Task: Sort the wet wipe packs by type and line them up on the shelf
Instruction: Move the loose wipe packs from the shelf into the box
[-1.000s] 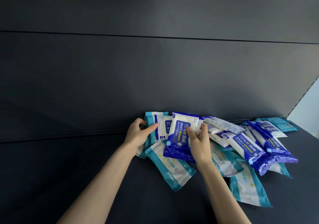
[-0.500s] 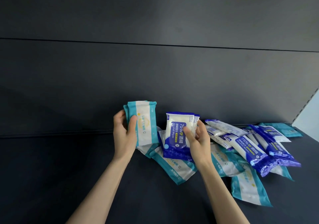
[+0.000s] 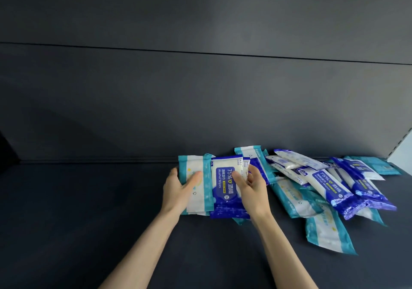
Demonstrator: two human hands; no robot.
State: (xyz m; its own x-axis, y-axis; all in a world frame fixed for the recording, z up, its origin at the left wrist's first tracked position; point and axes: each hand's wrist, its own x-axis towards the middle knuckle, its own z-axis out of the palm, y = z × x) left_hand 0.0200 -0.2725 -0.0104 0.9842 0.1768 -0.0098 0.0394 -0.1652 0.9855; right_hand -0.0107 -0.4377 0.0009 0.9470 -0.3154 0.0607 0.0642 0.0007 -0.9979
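The left hand (image 3: 178,188) grips a teal-edged wet wipe pack (image 3: 197,201), thumb across its front face. The right hand (image 3: 252,188) grips a blue "75% Alcohol Wipes" pack (image 3: 223,184), thumb on its label. The two packs are side by side, edges overlapping, lower ends at the dark shelf (image 3: 89,210). A mixed pile of teal and blue packs (image 3: 323,181) lies just beside, to the right, against the back panel (image 3: 178,99).
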